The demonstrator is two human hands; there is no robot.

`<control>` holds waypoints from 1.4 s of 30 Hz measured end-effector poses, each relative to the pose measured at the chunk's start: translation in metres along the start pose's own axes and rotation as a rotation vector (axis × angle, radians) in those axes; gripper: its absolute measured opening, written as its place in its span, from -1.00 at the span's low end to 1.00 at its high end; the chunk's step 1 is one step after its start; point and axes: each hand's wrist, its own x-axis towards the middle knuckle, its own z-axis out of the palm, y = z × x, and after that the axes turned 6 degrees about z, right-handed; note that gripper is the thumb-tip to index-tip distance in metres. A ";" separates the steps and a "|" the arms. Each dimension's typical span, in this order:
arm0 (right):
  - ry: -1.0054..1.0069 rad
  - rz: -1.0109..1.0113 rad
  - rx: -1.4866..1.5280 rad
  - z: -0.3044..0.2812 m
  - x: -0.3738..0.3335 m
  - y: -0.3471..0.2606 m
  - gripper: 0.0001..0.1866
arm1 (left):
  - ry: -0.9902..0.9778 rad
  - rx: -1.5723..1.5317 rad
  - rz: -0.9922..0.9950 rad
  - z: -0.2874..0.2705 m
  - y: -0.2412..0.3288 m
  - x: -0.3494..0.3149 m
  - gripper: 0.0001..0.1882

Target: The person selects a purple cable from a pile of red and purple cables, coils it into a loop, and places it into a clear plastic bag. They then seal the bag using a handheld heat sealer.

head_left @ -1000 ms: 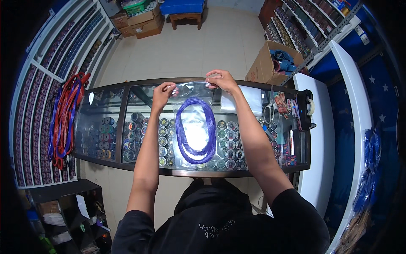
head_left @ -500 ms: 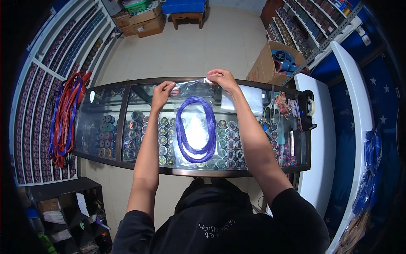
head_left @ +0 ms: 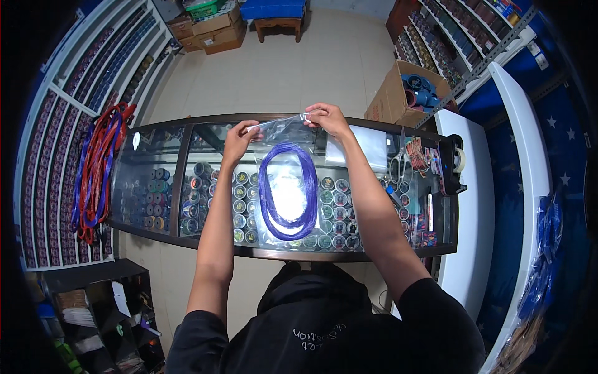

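A clear plastic bag (head_left: 293, 134) lies on the glass counter top (head_left: 156, 140), its far end lifted and stretched between my hands. Inside it rests an oval coil of purple cord (head_left: 266, 196), flat on the glass. My left hand (head_left: 240, 139) pinches the left corner of the bag's far edge. At the right corner, my right hand (head_left: 326, 119) grips the same edge between thumb and fingers. A white strip shows along the edge by both hands.
Right of the bag lie a stack of clear bags (head_left: 367, 147), scissors (head_left: 398, 168), a marker (head_left: 430, 212) and a tape dispenser (head_left: 451, 163). Red and purple cord bundles (head_left: 99, 171) hang at the left. Spools fill the case below the glass. A carton (head_left: 389, 93) stands beyond the counter.
Both hands keep hold of the bag's far edge, shifting only slightly. The film between them has changed its folds a little. The purple coil stays in place.
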 end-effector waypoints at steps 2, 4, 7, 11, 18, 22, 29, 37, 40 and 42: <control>0.023 -0.039 0.010 -0.001 0.002 0.004 -0.77 | 0.032 -0.031 -0.021 -0.001 -0.004 0.001 -0.77; 0.037 -0.047 0.012 0.001 0.001 0.002 -0.77 | 0.050 -0.054 -0.026 -0.004 -0.007 0.001 -0.78; 0.073 -0.057 -0.018 0.003 0.001 0.002 -0.78 | 0.048 -0.074 -0.013 -0.007 -0.011 0.003 -0.78; 0.109 -0.041 -0.088 0.005 0.004 0.004 -0.75 | 0.059 -0.059 -0.018 -0.007 -0.014 0.006 -0.77; 0.105 -0.050 0.016 0.006 0.007 0.006 -0.79 | 0.103 -0.075 0.001 -0.006 -0.022 0.008 -0.77; 0.117 -0.022 0.079 0.002 0.011 0.009 -0.77 | 0.113 -0.097 -0.024 -0.003 -0.018 0.007 -0.76; 0.115 0.009 -0.010 0.008 0.008 0.002 -0.76 | 0.111 -0.100 -0.024 0.000 -0.013 0.007 -0.76; 0.086 -0.013 -0.007 0.004 0.008 0.002 -0.73 | 0.108 -0.048 -0.076 -0.008 -0.010 0.009 -0.76; 0.080 -0.038 -0.012 0.001 0.009 0.003 -0.74 | 0.089 -0.056 -0.108 -0.012 -0.010 0.012 -0.77; 0.077 -0.038 0.003 0.000 0.010 0.003 -0.74 | 0.085 -0.046 -0.115 -0.013 -0.011 0.012 -0.77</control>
